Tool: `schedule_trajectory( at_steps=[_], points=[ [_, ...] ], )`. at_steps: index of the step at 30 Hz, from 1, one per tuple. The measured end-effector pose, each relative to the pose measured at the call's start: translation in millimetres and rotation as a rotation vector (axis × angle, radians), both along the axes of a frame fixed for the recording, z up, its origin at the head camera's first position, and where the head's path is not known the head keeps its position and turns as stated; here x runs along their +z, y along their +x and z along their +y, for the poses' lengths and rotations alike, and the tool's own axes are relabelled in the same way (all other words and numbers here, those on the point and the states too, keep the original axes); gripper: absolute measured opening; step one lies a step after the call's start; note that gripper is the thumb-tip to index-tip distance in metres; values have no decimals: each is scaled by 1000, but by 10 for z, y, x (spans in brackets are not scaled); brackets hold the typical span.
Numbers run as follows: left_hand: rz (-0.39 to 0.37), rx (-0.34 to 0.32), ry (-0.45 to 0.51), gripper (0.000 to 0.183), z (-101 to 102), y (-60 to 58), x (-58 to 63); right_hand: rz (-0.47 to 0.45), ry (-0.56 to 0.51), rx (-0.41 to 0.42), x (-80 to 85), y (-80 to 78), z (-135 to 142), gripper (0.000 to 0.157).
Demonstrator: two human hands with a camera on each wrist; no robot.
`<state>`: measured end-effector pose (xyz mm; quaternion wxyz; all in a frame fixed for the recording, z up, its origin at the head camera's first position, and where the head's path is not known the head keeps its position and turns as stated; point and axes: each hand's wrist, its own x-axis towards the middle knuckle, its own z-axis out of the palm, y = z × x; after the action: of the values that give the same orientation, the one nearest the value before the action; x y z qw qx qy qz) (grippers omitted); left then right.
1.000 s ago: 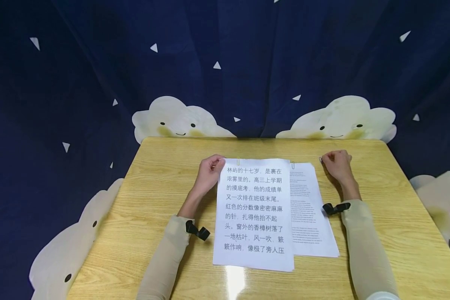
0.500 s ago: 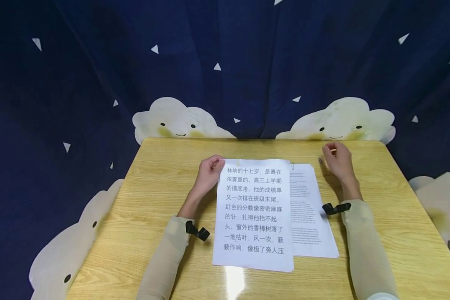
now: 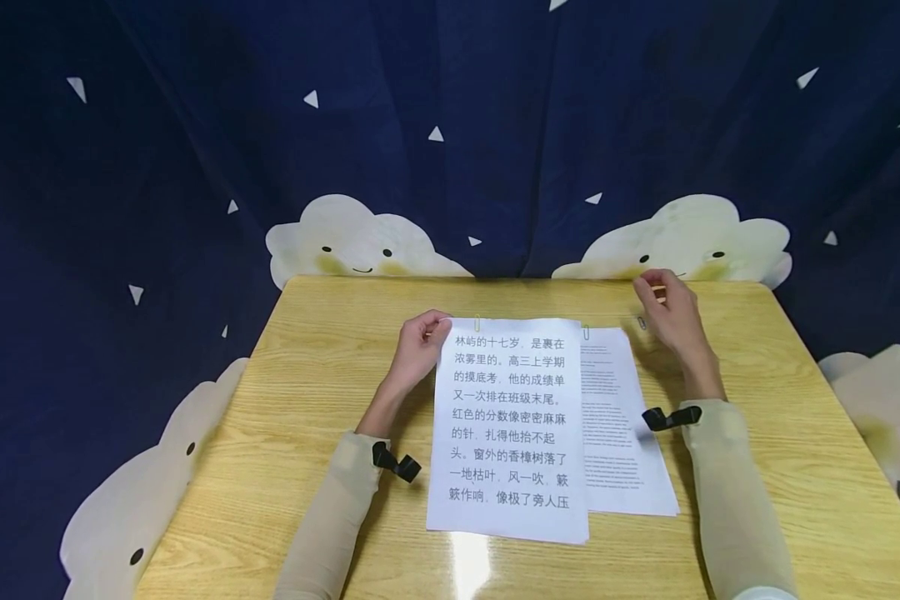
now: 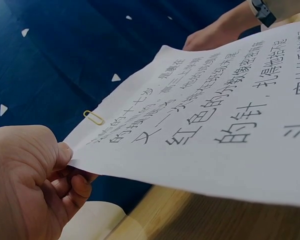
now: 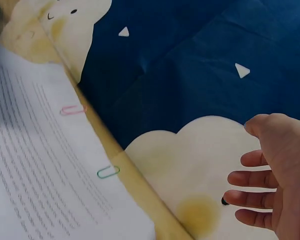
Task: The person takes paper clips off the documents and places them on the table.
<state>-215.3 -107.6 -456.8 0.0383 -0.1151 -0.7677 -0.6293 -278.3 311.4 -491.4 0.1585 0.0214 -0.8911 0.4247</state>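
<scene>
My left hand (image 3: 420, 343) pinches the top left corner of a large-print sheet (image 3: 506, 433), between thumb and fingers in the left wrist view. A yellow paper clip (image 4: 93, 117) sits on that sheet's top edge near the thumb. Behind it and to the right lies a small-print sheet (image 3: 621, 433), partly covered. A green paper clip (image 5: 108, 172) and a pink paper clip (image 5: 72, 110) are on its top edge in the right wrist view. My right hand (image 3: 669, 308) hovers past the sheets with loosely bent fingers, holding nothing. Beside it a small loose paper clip (image 3: 641, 322) lies on the table.
The wooden table (image 3: 307, 383) ends at a straight far edge. Dark blue cloth (image 3: 435, 75) with white triangles and cloud shapes (image 3: 360, 237) hangs behind it. Black straps (image 3: 395, 461) circle both wrists.
My right hand has let go of the loose paper clip and moved up and away from it, its fingers loosening. The clip stays on the table. My left hand keeps its hold.
</scene>
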Motion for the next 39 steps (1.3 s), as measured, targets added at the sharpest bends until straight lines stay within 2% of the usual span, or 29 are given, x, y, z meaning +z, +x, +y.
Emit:
schedule_trajectory(
  at_steps=[7,14,19,28,39],
  points=[
    [-5,-10,-4,20,-1,-4,15,78,10,40,115,21,-112,50],
    [21,-19,-17,23,-31,-166,-243,111,15,65,230,61,-186,48],
    [29,-15,-7,23,-45,-189,-295,99,29,100,325,114,-258,49],
    [19,-24,7,21,-53,-180,-303,109,71,167,462,208,-436,45],
    [16,-29,13,21,-50,-150,-271,129,89,214,472,251,-567,38]
  ],
)
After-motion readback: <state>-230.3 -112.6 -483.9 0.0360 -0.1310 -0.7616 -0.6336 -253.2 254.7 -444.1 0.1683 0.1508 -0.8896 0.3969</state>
